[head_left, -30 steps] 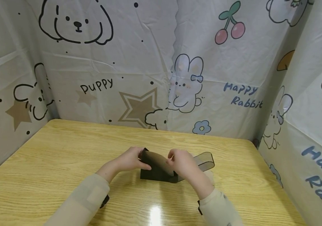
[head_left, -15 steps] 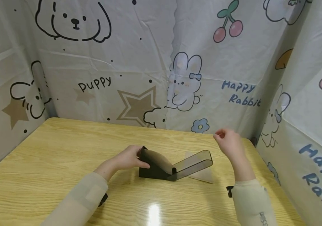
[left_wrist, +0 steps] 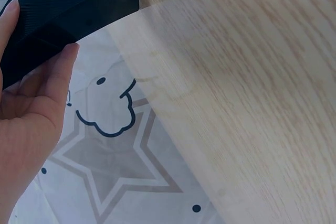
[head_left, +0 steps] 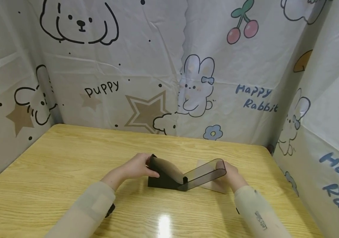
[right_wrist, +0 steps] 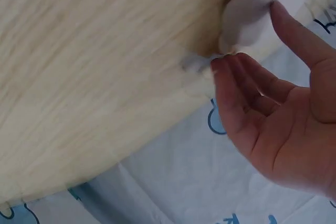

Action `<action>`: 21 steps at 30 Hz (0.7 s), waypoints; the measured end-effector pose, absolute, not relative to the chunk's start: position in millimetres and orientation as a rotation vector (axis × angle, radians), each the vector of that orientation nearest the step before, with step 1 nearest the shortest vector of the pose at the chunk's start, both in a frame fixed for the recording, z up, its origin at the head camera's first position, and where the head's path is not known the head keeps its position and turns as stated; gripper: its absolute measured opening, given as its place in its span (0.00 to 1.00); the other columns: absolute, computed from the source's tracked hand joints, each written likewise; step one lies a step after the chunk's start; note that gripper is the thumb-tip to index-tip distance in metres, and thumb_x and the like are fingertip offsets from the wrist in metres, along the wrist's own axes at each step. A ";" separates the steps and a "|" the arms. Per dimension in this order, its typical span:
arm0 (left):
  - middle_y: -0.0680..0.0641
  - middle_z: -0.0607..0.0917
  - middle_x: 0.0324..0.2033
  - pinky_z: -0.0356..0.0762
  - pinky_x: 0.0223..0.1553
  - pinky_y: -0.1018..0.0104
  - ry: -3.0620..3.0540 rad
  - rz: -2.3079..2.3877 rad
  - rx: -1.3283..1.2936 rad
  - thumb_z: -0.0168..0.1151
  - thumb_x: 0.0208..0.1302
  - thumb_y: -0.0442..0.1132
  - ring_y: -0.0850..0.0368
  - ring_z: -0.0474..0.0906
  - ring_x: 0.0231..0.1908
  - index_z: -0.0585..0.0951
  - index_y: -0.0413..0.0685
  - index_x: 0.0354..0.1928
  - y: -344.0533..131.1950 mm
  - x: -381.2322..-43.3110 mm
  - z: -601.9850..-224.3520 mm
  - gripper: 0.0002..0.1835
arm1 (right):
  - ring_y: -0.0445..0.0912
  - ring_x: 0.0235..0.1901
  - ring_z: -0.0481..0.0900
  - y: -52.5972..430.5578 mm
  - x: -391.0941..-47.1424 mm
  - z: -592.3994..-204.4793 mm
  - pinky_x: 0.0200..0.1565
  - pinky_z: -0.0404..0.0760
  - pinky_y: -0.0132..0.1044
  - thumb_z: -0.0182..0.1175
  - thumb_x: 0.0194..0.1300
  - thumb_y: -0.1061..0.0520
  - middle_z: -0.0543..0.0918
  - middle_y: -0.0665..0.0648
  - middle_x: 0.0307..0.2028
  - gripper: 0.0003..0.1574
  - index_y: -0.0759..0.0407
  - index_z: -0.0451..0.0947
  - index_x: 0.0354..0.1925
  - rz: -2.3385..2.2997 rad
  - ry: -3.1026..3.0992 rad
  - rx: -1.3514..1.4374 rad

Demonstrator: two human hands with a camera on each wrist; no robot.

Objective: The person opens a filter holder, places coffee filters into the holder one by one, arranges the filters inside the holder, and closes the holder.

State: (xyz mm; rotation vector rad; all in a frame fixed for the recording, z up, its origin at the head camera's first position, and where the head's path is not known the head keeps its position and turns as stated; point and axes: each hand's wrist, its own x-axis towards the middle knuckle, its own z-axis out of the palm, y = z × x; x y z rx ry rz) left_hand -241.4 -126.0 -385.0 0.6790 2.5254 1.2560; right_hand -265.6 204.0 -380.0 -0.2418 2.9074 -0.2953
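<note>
My left hand (head_left: 136, 166) grips the raised left end of a black wedge-shaped box (head_left: 162, 181), thumb on the near side. In the left wrist view, the dark ribbed box (left_wrist: 79, 17) lies between thumb and fingers. A smoky see-through lid (head_left: 197, 180) stands swung out from the box's right end. Behind the lid's far right end is my right hand (head_left: 231, 172), its fingertips partly seen through the plastic. In the right wrist view, the right hand (right_wrist: 283, 124) has its thumb apart from its nearly straight fingers, right by the blurred lid (right_wrist: 247, 22).
Under the lid, a flat pale brown sheet (head_left: 215, 187) lies on the wood-grain table (head_left: 68, 158). A printed cloth (head_left: 145, 66) hangs behind the table and along both sides.
My right hand left the box, rose away to the right, then came down to the lid's right end. The lid and sheet came into fuller view. The left hand kept its grip.
</note>
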 end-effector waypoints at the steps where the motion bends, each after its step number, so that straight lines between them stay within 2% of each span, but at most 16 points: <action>1: 0.51 0.81 0.30 0.73 0.33 0.66 2.526 1.254 0.683 0.71 0.52 0.40 0.60 0.73 0.29 0.75 0.45 0.33 -125.9 -241.6 -384.8 0.13 | 0.48 0.27 0.71 203.5 -264.7 -380.2 0.32 0.75 0.44 0.63 0.50 0.63 0.78 0.57 0.25 0.07 0.63 0.72 0.24 -0.294 2.908 -0.241; 4: 0.51 0.80 0.29 0.73 0.33 0.65 2.529 1.251 0.683 0.71 0.52 0.40 0.60 0.72 0.29 0.75 0.45 0.33 -125.9 -241.9 -384.2 0.13 | 0.47 0.27 0.70 202.6 -263.0 -379.8 0.34 0.74 0.45 0.67 0.46 0.62 0.77 0.56 0.25 0.11 0.63 0.72 0.24 -0.332 2.922 -0.235; 11: 0.51 0.81 0.30 0.73 0.33 0.66 2.521 1.258 0.678 0.71 0.52 0.39 0.61 0.73 0.29 0.75 0.44 0.33 -126.1 -241.2 -384.7 0.13 | 0.47 0.27 0.69 199.3 -260.9 -378.2 0.34 0.76 0.43 0.71 0.43 0.63 0.77 0.57 0.25 0.15 0.63 0.71 0.22 -0.341 2.921 -0.224; 17: 0.51 0.81 0.30 0.73 0.34 0.66 2.529 1.260 0.686 0.70 0.52 0.39 0.61 0.73 0.30 0.76 0.45 0.34 -126.3 -240.7 -384.3 0.12 | 0.47 0.28 0.72 195.5 -260.5 -379.0 0.37 0.78 0.45 0.71 0.43 0.63 0.80 0.59 0.27 0.14 0.63 0.73 0.22 -0.301 2.936 -0.194; 21: 0.51 0.81 0.31 0.74 0.34 0.66 2.524 1.269 0.685 0.71 0.52 0.39 0.61 0.74 0.30 0.76 0.45 0.34 -126.4 -240.7 -385.2 0.13 | 0.47 0.27 0.72 195.7 -259.8 -380.0 0.34 0.77 0.45 0.69 0.44 0.63 0.80 0.57 0.26 0.11 0.62 0.74 0.23 -0.308 2.955 -0.197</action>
